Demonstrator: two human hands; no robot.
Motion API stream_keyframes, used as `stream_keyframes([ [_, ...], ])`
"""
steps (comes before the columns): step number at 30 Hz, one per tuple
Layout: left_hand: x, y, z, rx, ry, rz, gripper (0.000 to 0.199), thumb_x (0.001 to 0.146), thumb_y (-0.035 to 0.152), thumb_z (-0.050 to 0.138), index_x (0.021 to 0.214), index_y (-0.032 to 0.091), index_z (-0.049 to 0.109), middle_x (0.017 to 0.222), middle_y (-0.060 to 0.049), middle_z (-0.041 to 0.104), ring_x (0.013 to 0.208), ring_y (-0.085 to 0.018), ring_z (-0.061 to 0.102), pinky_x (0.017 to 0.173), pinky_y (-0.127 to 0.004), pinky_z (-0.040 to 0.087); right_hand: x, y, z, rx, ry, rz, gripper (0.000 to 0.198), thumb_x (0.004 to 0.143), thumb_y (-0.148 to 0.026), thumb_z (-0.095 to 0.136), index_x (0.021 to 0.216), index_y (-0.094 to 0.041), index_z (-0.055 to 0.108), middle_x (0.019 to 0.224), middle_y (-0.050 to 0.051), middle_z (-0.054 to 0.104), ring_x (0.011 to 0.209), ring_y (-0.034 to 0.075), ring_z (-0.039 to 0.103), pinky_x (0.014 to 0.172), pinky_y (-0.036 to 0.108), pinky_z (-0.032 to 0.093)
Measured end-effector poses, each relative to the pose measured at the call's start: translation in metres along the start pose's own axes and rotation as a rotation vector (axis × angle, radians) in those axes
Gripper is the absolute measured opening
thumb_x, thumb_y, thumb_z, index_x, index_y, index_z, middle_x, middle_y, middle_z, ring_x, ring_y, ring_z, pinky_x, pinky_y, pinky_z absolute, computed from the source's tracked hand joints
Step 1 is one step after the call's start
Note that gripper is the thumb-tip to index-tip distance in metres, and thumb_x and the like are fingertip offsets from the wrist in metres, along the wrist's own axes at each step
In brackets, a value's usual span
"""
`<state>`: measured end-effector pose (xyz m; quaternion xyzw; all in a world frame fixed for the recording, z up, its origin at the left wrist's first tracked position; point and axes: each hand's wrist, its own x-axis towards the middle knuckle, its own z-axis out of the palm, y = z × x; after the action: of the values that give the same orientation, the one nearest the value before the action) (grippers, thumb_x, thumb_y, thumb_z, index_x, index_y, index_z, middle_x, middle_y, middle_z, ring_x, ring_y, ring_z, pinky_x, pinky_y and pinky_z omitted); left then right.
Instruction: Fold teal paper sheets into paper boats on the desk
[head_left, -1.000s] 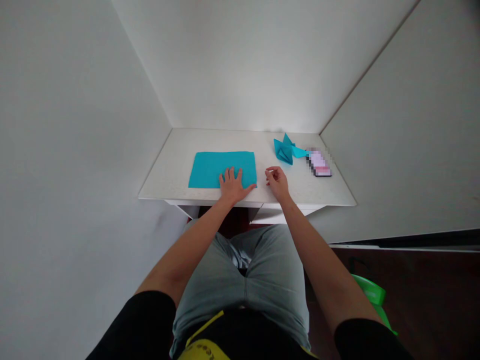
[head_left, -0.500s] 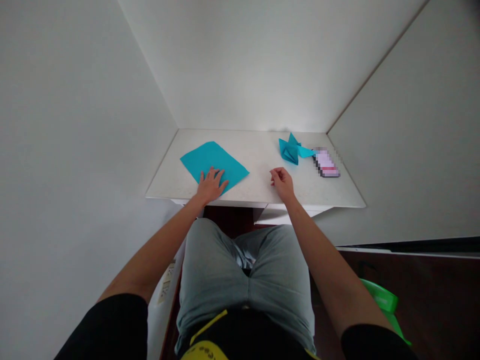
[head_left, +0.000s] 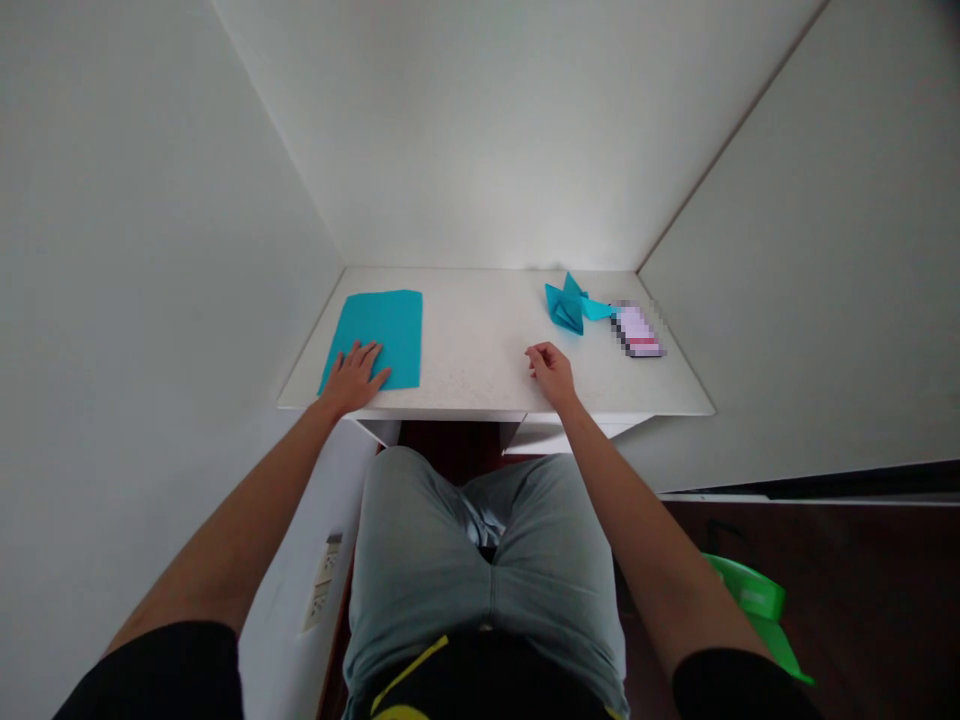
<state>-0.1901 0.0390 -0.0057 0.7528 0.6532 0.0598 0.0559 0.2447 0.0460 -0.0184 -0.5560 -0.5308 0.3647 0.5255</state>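
A flat sheet of turquoise paper (head_left: 390, 325) lies at the left part of the white desk (head_left: 472, 350). My left hand (head_left: 354, 380) rests on its near edge, fingers spread and palm down. My right hand (head_left: 553, 375) is on the desk well to the right of the sheet, with its fingers curled together. Whether anything tiny is between those fingertips I cannot make out. Beyond my right hand sits a folded turquoise origami piece (head_left: 566, 307), pointed at several corners.
A phone (head_left: 637, 332), blurred by pixels, lies at the desk's right side, touching or close to the origami's tip. Walls border the desk at the back, left and right. A green plastic object (head_left: 754, 595) stands on the dark floor at lower right.
The paper has slid left and turned from a diamond position to nearly square with the desk, my left hand moving with it. My right hand stays curled in about the same spot.
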Motion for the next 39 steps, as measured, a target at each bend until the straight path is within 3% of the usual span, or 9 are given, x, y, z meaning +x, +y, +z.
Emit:
stream_keyframes([
  [5, 0.003, -0.042, -0.009, 0.091, -0.048, 0.156, 0.071, 0.106, 0.047, 0.028, 0.172, 0.020, 0.035, 0.180, -0.008, 0.031, 0.169, -0.033, 0.020, 0.136, -0.057, 0.016, -0.001, -0.001, 0.003, -0.062, -0.023, -0.007, 0.041, 0.090, -0.065, 0.062, 0.085, -0.025, 0.064, 0.070, -0.002, 0.060, 0.067, 0.017, 0.056, 0.061, 0.029, 0.050],
  [9, 0.018, -0.011, -0.020, 0.095, 0.052, 0.107, 0.069, 0.102, 0.040, 0.038, 0.167, 0.016, 0.040, 0.174, -0.016, 0.041, 0.164, -0.036, 0.032, 0.133, -0.060, 0.020, -0.002, -0.002, 0.006, -0.078, -0.018, -0.026, 0.036, 0.091, -0.060, 0.059, 0.083, -0.025, 0.064, 0.070, -0.002, 0.060, 0.067, 0.017, 0.055, 0.064, 0.030, 0.048],
  [14, 0.068, 0.126, -0.033, -0.162, 0.217, 0.219, 0.062, 0.106, 0.049, 0.045, 0.159, 0.018, 0.049, 0.159, -0.020, 0.056, 0.151, -0.037, 0.048, 0.124, -0.057, 0.036, -0.004, -0.007, 0.006, -0.127, -0.026, -0.048, 0.032, 0.094, -0.053, 0.055, 0.081, -0.025, 0.065, 0.068, -0.002, 0.060, 0.069, 0.018, 0.058, 0.069, 0.030, 0.045],
  [20, 0.136, 0.308, -0.029, -0.512, -0.013, 0.220, 0.046, 0.105, 0.058, 0.052, 0.131, 0.023, 0.069, 0.119, -0.010, 0.076, 0.106, -0.024, 0.074, 0.099, -0.037, 0.054, -0.004, -0.009, 0.007, -0.203, -0.013, -0.045, 0.029, 0.095, -0.036, 0.048, 0.069, -0.025, 0.056, 0.064, -0.002, 0.060, 0.066, 0.017, 0.057, 0.068, 0.029, 0.041],
  [22, 0.151, 0.349, -0.019, -0.496, -0.125, 0.190, 0.056, 0.095, 0.070, 0.064, 0.125, 0.023, 0.071, 0.115, -0.011, 0.078, 0.108, -0.030, 0.074, 0.096, -0.039, 0.055, -0.003, -0.007, 0.008, -0.208, -0.007, -0.036, 0.029, 0.094, -0.036, 0.049, 0.068, -0.024, 0.055, 0.065, 0.000, 0.063, 0.066, 0.019, 0.059, 0.066, 0.030, 0.040],
  [25, 0.166, 0.385, 0.002, -0.476, -0.135, 0.140, 0.064, 0.077, 0.074, 0.082, 0.110, 0.019, 0.075, 0.133, -0.019, 0.071, 0.120, -0.040, 0.072, 0.098, -0.045, 0.054, -0.001, -0.002, 0.009, -0.208, -0.023, -0.022, 0.029, 0.090, -0.034, 0.055, 0.063, -0.024, 0.055, 0.067, 0.004, 0.069, 0.068, 0.022, 0.062, 0.065, 0.032, 0.042],
  [28, 0.176, 0.399, 0.021, -0.512, -0.115, 0.126, 0.045, 0.074, 0.057, 0.091, 0.093, 0.019, 0.076, 0.126, -0.021, 0.072, 0.118, -0.042, 0.072, 0.096, -0.048, 0.055, -0.001, 0.001, 0.010, -0.201, -0.058, -0.038, 0.023, 0.084, -0.027, 0.057, 0.061, -0.024, 0.056, 0.072, 0.007, 0.074, 0.073, 0.026, 0.065, 0.067, 0.035, 0.045],
  [32, 0.188, 0.389, 0.024, -0.426, -0.054, 0.157, 0.020, 0.083, 0.036, 0.085, 0.083, 0.018, 0.076, 0.119, -0.021, 0.072, 0.113, -0.042, 0.072, 0.093, -0.051, 0.055, -0.003, -0.002, 0.011, -0.219, -0.046, -0.036, 0.022, 0.085, -0.030, 0.057, 0.063, -0.024, 0.054, 0.068, 0.004, 0.070, 0.070, 0.023, 0.061, 0.065, 0.032, 0.044],
  [39, 0.170, 0.299, -0.007, -0.419, 0.150, 0.278, 0.019, 0.086, 0.038, 0.087, 0.082, 0.022, 0.079, 0.106, -0.011, 0.069, 0.102, -0.033, 0.069, 0.092, -0.043, 0.052, -0.007, -0.013, 0.009, -0.200, -0.019, -0.063, 0.026, 0.092, -0.038, 0.051, 0.069, -0.026, 0.048, 0.064, -0.003, 0.054, 0.066, 0.017, 0.051, 0.066, 0.029, 0.038],
])
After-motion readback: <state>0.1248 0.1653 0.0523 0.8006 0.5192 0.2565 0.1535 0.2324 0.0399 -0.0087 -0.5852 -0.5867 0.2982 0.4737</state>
